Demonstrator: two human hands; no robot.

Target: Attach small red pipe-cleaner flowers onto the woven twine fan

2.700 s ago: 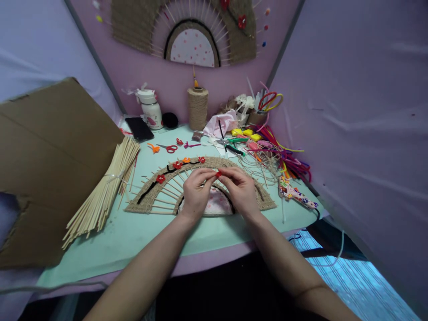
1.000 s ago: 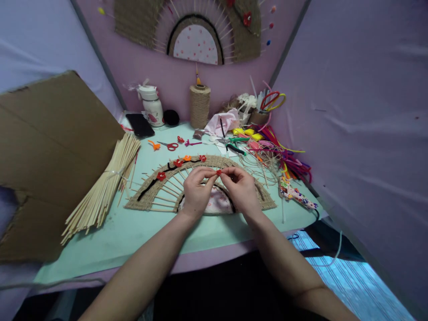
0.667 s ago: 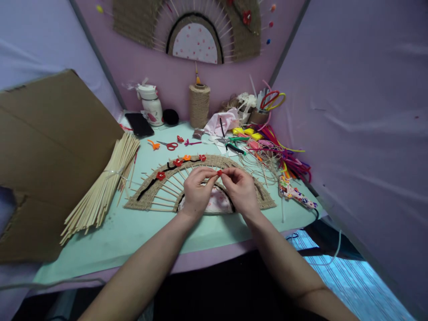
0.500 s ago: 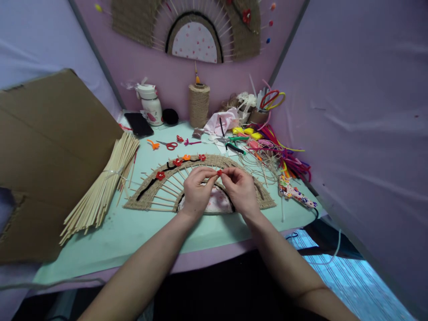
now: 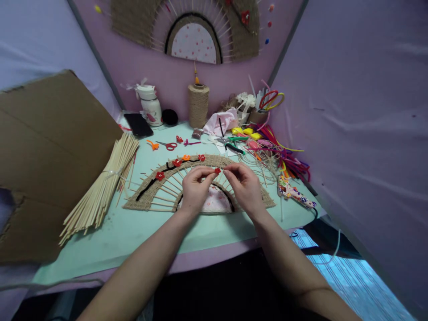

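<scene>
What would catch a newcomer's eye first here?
Most likely the half-round woven fan on the green table, red and orange flowers along its band. Over it, the left hand pinches a small red piece, the right hand close beside. Behind, a similar fan hangs on the pink wall.
</scene>
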